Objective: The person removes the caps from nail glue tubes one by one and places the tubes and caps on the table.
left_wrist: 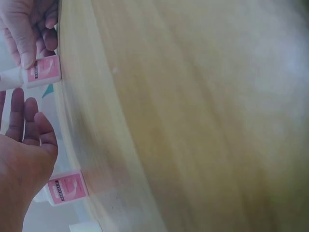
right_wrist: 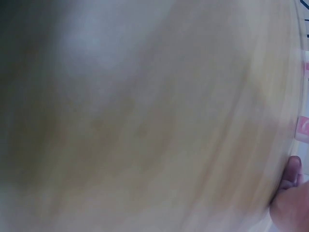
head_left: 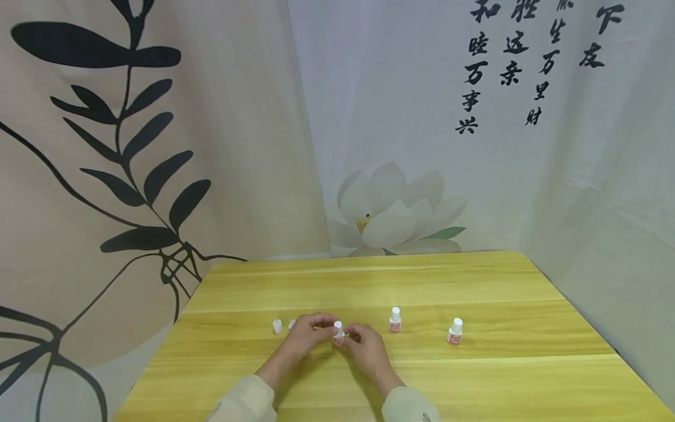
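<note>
Between my two hands is a small white bottle (head_left: pixel 338 337) with a pink label, held upright in the head view. My right hand (head_left: pixel 371 353) pinches its body, the thumb lying on the label in the left wrist view. My left hand (head_left: pixel 304 340) has its thumb and index finger at the white cap (head_left: pixel 338 324); its other fingers stretch out in the left wrist view. Another pink-labelled bottle (left_wrist: pixel 67 187) stands behind my left hand, mostly hidden in the head view. Left of it is a small white cap (head_left: pixel 277 326) with a thin stem pointing up.
Two more pink-labelled bottles stand upright to the right, a nearer-to-hand bottle (head_left: pixel 395 320) and a farther-right bottle (head_left: pixel 455 332). The wooden table (head_left: pixel 501 387) reaches back to a printed curtain (head_left: pixel 253 146).
</note>
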Motion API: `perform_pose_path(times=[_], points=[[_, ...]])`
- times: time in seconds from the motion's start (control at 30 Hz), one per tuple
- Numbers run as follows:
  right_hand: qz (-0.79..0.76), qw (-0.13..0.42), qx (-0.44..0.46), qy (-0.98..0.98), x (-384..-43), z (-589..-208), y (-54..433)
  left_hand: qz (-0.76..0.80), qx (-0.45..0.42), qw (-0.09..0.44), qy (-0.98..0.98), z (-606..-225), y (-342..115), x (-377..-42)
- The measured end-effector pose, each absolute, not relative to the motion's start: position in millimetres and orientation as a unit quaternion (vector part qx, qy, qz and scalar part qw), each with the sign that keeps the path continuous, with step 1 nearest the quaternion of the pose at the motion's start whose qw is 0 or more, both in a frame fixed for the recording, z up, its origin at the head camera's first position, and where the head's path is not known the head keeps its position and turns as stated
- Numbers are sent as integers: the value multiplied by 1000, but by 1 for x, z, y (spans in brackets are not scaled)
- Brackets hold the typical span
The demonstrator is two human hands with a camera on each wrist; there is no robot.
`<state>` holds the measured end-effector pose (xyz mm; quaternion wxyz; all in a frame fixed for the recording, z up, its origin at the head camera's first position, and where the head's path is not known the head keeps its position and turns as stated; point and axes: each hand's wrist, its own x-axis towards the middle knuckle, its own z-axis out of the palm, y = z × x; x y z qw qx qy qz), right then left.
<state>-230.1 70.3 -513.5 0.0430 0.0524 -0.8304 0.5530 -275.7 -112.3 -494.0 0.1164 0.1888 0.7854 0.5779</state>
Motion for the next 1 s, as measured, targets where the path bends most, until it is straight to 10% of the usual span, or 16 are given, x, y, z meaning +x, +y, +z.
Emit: perform_pose_path(times=[1.0], points=[[548, 58, 56, -833, -232, -516, 70, 573, 181, 111, 792, -492, -110, -276]])
